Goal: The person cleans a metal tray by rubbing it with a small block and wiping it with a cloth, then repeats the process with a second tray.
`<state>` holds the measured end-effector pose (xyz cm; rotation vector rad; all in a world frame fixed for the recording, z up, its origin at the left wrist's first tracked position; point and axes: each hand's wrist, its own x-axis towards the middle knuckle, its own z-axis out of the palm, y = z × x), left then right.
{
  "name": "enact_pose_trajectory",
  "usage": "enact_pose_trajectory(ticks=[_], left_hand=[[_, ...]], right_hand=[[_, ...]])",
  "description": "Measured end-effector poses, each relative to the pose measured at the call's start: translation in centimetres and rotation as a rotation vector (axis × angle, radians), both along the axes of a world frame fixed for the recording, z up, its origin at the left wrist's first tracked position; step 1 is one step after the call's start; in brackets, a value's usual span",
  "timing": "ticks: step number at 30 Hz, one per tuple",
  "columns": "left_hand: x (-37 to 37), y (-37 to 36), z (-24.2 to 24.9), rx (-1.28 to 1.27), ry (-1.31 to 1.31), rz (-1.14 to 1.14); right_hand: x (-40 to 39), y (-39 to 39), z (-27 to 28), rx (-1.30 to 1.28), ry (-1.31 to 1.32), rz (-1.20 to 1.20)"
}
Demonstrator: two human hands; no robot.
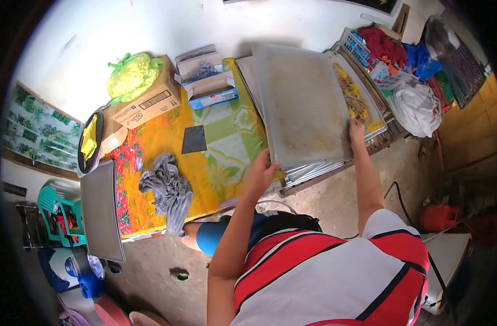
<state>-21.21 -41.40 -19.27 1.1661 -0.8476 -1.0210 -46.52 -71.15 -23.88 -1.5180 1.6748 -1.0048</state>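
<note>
A flat grey framed panel (pixel 303 103), a mesh-like screen with brownish stains, is tilted in front of me between my two hands. Its lower left corner is in the grip of my left hand (pixel 261 175), fingers closed on the edge. On the right edge, lower down, my right hand (pixel 356 132) is closed too, its fingers partly hidden. Behind it lies another framed panel (pixel 349 98) with yellow and brown staining, on a stack of similar frames. A crumpled grey cloth (pixel 167 187) rests on the table at my left.
The table (pixel 172 130) has a yellow-orange patterned cover. On it are a cardboard box (pixel 150 100) with a green bag on top, a blue-white open box (pixel 213 92) and a dark square (pixel 194 139). Another framed panel (pixel 103 209) leans at the table's left end. A black cable (pixel 403 209) hangs at right.
</note>
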Motion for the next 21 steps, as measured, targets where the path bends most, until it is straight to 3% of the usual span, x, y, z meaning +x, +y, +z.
enact_pose_trajectory(ticks=[1,4,7,10,11,13,16,19,21], left_hand=[[-0.2,0.0,0.5,-0.046,-0.002,-0.002],[0.0,1.6,5.1,0.227,0.039,0.060],[1.6,3.6,4.4,0.177,0.181,0.229],[3.6,7.3,2.8,0.048,0.312,0.372],[4.4,9.0,2.2,-0.006,0.418,0.413],[5.4,12.8,1.4,-0.114,0.634,0.495],[4.4,18.0,3.4,-0.461,0.886,0.558],[3.8,20.9,3.9,-0.744,0.840,0.393],[3.7,22.5,3.9,-0.638,0.760,0.660]], right_hand=[[-0.4,0.9,0.8,-0.013,-0.052,-0.011],[0.3,3.1,3.4,-0.015,-0.257,-0.016],[3.3,6.0,5.7,-0.064,-0.380,0.030],[6.5,7.1,4.7,-0.133,-0.405,0.204],[9.0,10.6,7.9,-0.072,-0.478,0.214],[12.6,13.4,8.6,0.027,-0.475,0.275],[18.1,17.9,7.7,0.074,-0.514,0.450],[23.5,22.6,5.1,0.056,-0.511,0.555],[26.5,26.4,4.2,0.116,-0.531,0.652]])
